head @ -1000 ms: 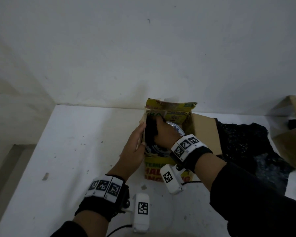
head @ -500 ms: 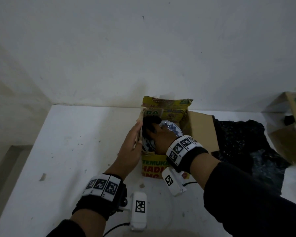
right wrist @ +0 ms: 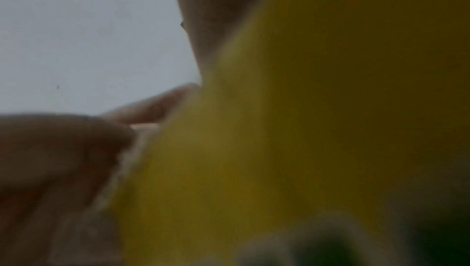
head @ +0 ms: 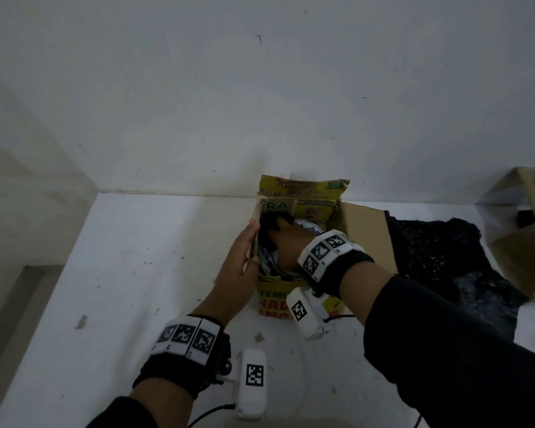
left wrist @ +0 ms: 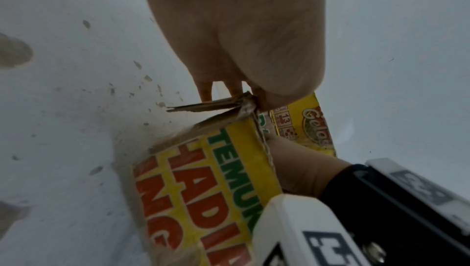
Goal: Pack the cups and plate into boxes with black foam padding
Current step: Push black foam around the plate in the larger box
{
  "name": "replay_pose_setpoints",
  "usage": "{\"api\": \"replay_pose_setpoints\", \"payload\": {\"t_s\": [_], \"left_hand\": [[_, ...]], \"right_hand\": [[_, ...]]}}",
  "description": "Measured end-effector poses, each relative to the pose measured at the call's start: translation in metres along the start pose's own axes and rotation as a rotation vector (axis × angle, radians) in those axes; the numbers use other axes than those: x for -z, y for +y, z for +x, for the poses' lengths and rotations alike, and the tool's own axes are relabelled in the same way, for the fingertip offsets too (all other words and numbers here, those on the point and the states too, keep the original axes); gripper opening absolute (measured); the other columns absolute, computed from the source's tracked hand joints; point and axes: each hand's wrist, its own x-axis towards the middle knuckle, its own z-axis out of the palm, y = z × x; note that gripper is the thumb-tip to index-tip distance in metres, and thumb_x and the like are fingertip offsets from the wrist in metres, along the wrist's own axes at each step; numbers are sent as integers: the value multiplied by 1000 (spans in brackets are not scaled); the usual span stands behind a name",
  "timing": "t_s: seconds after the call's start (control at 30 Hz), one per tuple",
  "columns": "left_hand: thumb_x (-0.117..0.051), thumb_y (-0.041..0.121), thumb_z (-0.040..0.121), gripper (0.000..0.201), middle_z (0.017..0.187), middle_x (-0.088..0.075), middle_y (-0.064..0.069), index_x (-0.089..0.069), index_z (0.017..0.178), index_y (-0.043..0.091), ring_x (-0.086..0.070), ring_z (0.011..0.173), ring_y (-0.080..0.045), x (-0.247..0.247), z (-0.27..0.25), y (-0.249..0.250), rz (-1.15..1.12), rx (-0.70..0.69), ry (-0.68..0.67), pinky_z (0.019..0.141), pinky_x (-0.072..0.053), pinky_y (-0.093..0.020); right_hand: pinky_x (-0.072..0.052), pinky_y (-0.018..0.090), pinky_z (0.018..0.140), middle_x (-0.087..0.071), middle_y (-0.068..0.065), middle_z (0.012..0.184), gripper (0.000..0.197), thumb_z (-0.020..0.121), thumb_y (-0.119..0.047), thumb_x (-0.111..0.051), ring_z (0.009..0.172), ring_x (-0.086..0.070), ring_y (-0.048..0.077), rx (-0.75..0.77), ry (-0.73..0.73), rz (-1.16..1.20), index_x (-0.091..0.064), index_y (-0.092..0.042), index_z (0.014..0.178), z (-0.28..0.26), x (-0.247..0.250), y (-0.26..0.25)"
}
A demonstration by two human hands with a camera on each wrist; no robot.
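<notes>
A yellow printed cardboard box (head: 278, 304) stands open on the white table. A blue-and-white patterned plate (head: 306, 226) lies tilted inside it. My right hand (head: 283, 234) reaches into the box's left side, fingers round a strip of black foam (head: 271, 219) between the plate and the left wall; its fingertips are hidden. My left hand (head: 250, 251) pinches the box's left flap (left wrist: 203, 106), thumb inside and fingers outside. In the left wrist view the box (left wrist: 211, 169) fills the lower middle. The right wrist view is a yellow blur.
The box's brown right flap (head: 368, 239) lies open. A heap of black foam sheets (head: 439, 257) lies to the right, and a second cardboard box (head: 525, 264) stands at the right edge. A wall rises just behind the box. The table (head: 121, 273) drops off on the left.
My right hand has pushed the black foam strip lower into the box, beside the plate. The left hand has stayed on the left flap.
</notes>
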Motion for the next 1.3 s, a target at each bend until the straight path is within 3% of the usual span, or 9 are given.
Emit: {"api": "replay_pose_setpoints", "payload": {"t_s": [0.17, 0.3, 0.37, 0.5, 0.67, 0.83, 1.03, 1.2, 1.3], "left_hand": [[-31, 11, 83, 57, 144, -25, 10, -24, 139, 21, -23, 129, 12, -4, 0, 1, -2, -18, 6, 107, -23, -5], [-31, 10, 82, 58, 144, -25, 12, -24, 139, 21, -22, 129, 13, -2, 0, -1, 6, -20, -1, 103, -20, 0], [-31, 10, 83, 58, 144, -24, 12, -24, 139, 21, -22, 131, 11, -2, 0, -1, -2, -24, 1, 106, -21, -2], [-30, 10, 82, 59, 144, -24, 13, -24, 139, 22, -22, 131, 12, -4, -2, 1, -25, -6, 8, 109, -22, -8], [-31, 11, 84, 56, 140, -23, 24, -24, 139, 22, -20, 128, 22, -2, -2, 1, -10, -32, 8, 116, -25, -28], [-30, 10, 85, 56, 146, -22, 13, -23, 139, 22, -20, 135, 7, -4, -3, 2, -12, -27, 30, 116, -25, -43], [-30, 9, 84, 60, 147, -22, 9, -23, 143, 13, -18, 129, 22, -5, -2, 1, -4, -26, 38, 115, -21, -21], [-30, 6, 81, 63, 145, -23, 10, -23, 144, 11, -19, 131, 13, -4, -2, 1, 1, -16, 36, 109, -18, -5], [-30, 6, 81, 64, 147, -23, 7, -23, 144, 11, -20, 133, 9, -5, -2, -1, 7, -24, 40, 111, -18, -8]], "right_hand": [[-44, 37, 83, -28, 19, 146, 69, 91, -31, -53, 112, -48, 39, 30, 14, -83, -19, -13, 148, -8, -5, -1], [-39, 42, 100, -15, 17, 151, 75, 89, -30, -57, 128, -32, 42, -11, -56, -131, -16, -14, 149, -2, -2, -4], [-40, 45, 100, -12, 16, 152, 73, 89, -27, -58, 131, -28, 45, -14, -72, -103, -19, -16, 149, 1, 0, -4], [-47, 43, 87, -18, 17, 147, 64, 89, -20, -54, 118, -42, 45, 21, 4, -50, -24, -15, 146, 1, -1, -1], [-46, 44, 85, -14, 18, 149, 67, 87, -18, -57, 119, -42, 47, 11, -19, -70, -23, -18, 145, 2, 6, 0], [-48, 45, 80, -20, 18, 148, 58, 92, -17, -51, 127, -31, 52, 11, 48, -180, -27, -16, 144, -1, 11, -5], [-50, 47, 79, -24, 16, 147, 60, 91, -15, -52, 133, -21, 53, -22, 57, -223, -25, -15, 145, -4, 13, -10], [-44, 50, 89, -31, 17, 144, 64, 90, -24, -54, 132, -22, 53, -21, 69, -273, -24, -13, 145, -6, 17, -12], [-38, 53, 96, -31, 14, 145, 70, 85, -24, -61, 131, -25, 49, 6, 90, -285, -24, -13, 144, -5, 22, -10]]}}
